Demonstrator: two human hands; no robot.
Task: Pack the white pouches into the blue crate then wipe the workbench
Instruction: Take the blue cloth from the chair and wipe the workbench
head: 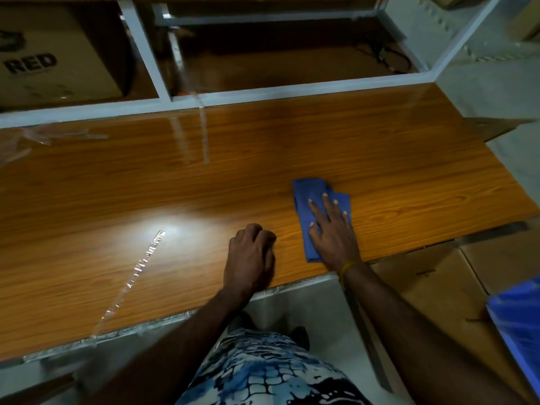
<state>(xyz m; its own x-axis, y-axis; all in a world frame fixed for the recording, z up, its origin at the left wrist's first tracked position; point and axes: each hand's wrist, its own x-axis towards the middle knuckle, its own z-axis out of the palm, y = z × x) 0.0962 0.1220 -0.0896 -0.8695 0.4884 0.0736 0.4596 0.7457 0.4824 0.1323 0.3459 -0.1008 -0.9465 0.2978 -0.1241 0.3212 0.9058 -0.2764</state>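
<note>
Head view: the right hand (331, 229) lies flat, fingers spread, pressing a folded blue cloth (314, 211) onto the workbench (146, 185) near its front edge. Just beside it, the left hand (251, 258) rests curled into a loose fist, holding nothing. A blue crate (517, 325) edge shows lower right.

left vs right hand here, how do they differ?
The left hand is curled into a loose fist; the right hand is flat, fingers spread. The right presses a folded blue cloth; the left rests on bare workbench, holding nothing visible. Both sit near the front edge.
</note>
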